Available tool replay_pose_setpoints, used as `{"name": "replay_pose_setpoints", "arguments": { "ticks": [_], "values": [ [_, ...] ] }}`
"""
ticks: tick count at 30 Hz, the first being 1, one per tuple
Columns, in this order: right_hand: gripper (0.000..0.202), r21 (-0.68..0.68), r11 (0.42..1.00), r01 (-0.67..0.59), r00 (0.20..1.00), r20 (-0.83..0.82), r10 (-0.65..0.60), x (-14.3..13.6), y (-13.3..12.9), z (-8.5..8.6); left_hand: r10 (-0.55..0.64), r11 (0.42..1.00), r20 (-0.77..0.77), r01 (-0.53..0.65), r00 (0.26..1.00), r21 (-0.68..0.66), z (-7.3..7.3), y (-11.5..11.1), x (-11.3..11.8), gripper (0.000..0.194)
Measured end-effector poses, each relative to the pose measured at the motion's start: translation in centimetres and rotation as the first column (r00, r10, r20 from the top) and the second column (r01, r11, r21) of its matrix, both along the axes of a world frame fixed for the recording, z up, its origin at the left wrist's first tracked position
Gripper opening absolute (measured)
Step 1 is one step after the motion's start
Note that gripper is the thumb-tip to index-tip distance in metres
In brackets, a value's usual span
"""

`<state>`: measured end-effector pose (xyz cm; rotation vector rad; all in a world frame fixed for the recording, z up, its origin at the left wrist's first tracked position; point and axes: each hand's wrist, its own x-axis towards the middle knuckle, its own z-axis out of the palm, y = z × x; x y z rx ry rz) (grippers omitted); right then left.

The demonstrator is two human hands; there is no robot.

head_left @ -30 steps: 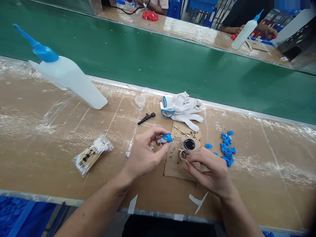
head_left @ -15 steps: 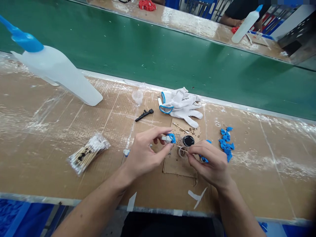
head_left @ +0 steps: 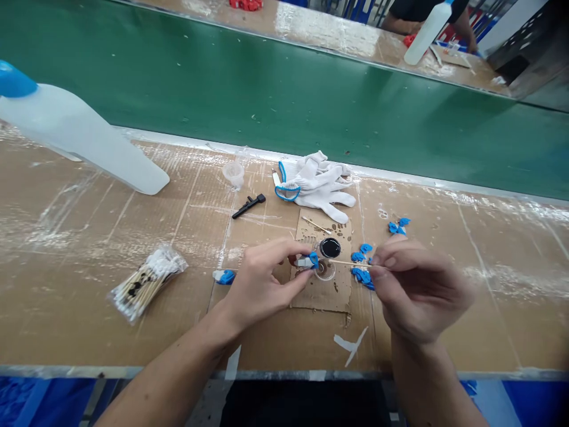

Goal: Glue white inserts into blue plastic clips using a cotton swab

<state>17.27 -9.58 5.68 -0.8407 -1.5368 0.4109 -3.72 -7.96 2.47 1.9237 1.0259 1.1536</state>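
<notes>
Between its thumb and fingers, my left hand (head_left: 271, 276) pinches a small blue and white plastic piece (head_left: 307, 261). My right hand (head_left: 418, 287), partly blurred, is closed on the thin wooden stick of a cotton swab (head_left: 351, 263), whose far end points left near that piece. Below the tip stands a small clear cup (head_left: 326, 271). Just behind it is a little pot of black liquid (head_left: 330, 248). Both rest on a stained cardboard piece (head_left: 320, 300), where another cotton swab (head_left: 316, 225) lies. Small blue pieces (head_left: 363, 274) lie beside my right hand.
A bag of cotton swabs (head_left: 149, 281) lies left, with a large white bottle (head_left: 89, 133) behind it. White gloves (head_left: 317, 184), a black plastic part (head_left: 249, 206) and a clear cup (head_left: 234, 173) sit toward the green belt (head_left: 284, 101). Across it, a person (head_left: 422, 18) sits.
My right hand has pulled up and to the right with the swab, away from the cups. My left hand still holds the piece close by. The whole view has shifted slightly.
</notes>
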Motion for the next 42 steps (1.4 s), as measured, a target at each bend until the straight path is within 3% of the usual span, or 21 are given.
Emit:
{"name": "replay_pose_setpoints", "arguments": {
  "ticks": [14, 23, 29, 32, 35, 38, 40, 42],
  "values": [
    [0.029, -0.105, 0.991, -0.088, 0.996, 0.025, 0.091, -1.0, -0.2, -0.9, -0.015, 1.0, 0.026, 0.014, 1.0, 0.022, 0.1, -0.4, 0.3, 0.022],
    [0.029, -0.096, 0.991, -0.093, 0.995, 0.031, 0.097, -1.0, -0.2, -0.7, -0.025, 0.999, 0.024, 0.024, 0.999, 0.026, 0.4, -0.4, 0.4, 0.023],
    [0.028, -0.087, 0.996, -0.023, 1.0, 0.004, 0.024, 2.2, -1.6, -0.5, 0.004, 1.0, 0.061, -0.002, 0.998, -0.026, 0.7, -0.3, 0.2, 0.023],
    [0.026, -0.223, 0.972, -0.07, 0.972, 0.202, 0.117, 3.0, -2.3, -1.4, 0.012, 0.998, 0.077, -0.007, 0.997, -0.062, 0.9, -0.3, 0.2, 0.023],
    [0.019, -0.262, 0.963, -0.056, 0.872, 0.457, 0.175, 2.4, -2.3, -2.6, 0.008, 0.994, 0.081, 0.001, 0.997, -0.109, 0.9, -0.4, 0.2, 0.022],
    [0.014, -0.321, 0.945, -0.056, 0.812, 0.537, 0.23, 2.8, -2.3, -2.7, 0.001, 0.991, 0.097, 0.012, 0.995, -0.135, 0.5, -0.4, 0.0, 0.023],
    [0.02, -0.385, 0.922, -0.042, 0.849, 0.473, 0.236, 4.6, -2.8, -2.3, 0.0, 0.987, 0.109, 0.018, 0.994, -0.161, 0.1, -0.4, -0.1, 0.022],
    [0.023, -0.373, 0.925, 0.066, 0.914, 0.395, 0.094, 7.4, -3.5, -1.6, -0.002, 0.981, 0.122, 0.026, 0.993, -0.194, -0.2, -0.4, -0.4, 0.021]
  ]
}}
